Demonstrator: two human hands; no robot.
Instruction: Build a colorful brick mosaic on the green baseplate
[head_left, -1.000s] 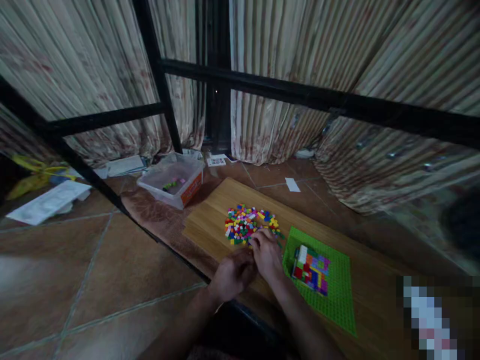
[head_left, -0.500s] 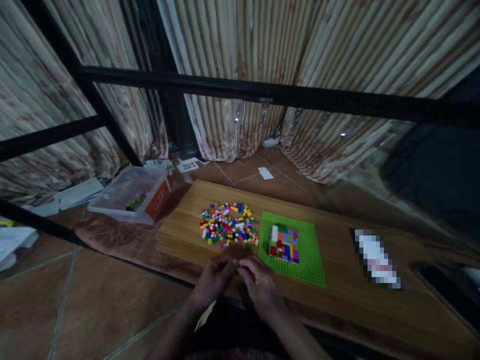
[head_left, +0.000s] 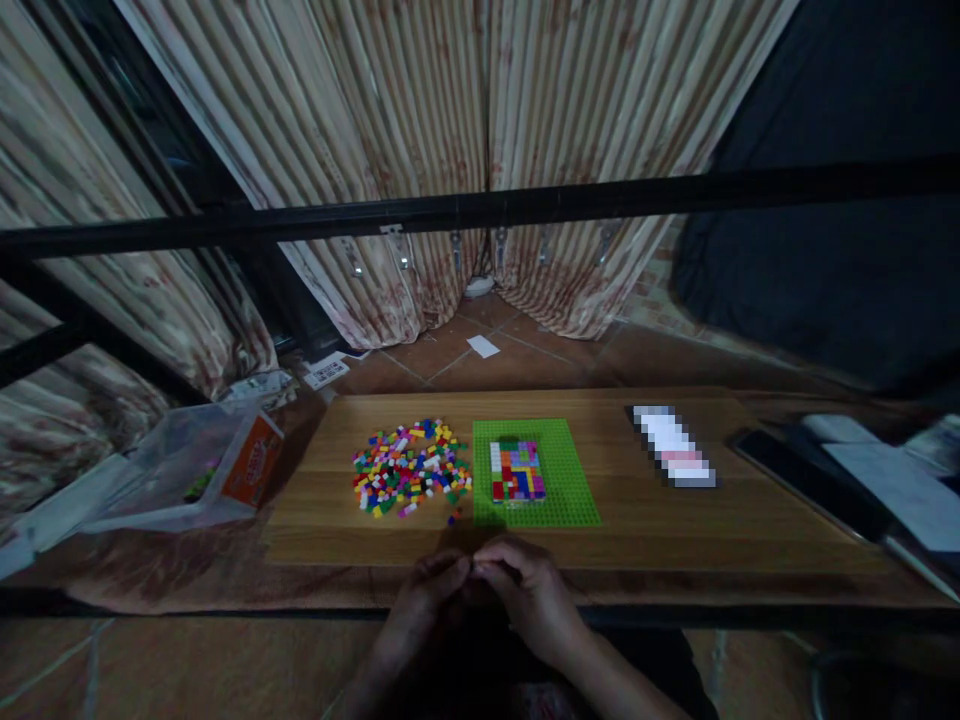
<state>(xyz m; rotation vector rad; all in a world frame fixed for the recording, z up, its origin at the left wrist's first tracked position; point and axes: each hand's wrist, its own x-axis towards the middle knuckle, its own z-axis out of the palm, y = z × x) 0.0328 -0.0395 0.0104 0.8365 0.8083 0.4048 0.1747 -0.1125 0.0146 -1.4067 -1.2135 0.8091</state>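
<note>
Wooden board (head_left: 712, 530) bears bricks (head_left: 412, 465) near an illegible orange label (head_left: 253, 462).

A wooden board (head_left: 675, 530) stretches across the lower middle of the frame. On its left part there lies a loose heap of small coloured toy bricks (head_left: 409, 465), with one or two slightly apart at lower right. Just beside the heap, near the centre, a green studded baseplate (head_left: 574, 490) lies flat. Further right lies a pixelated item (head_left: 675, 450).
</note>
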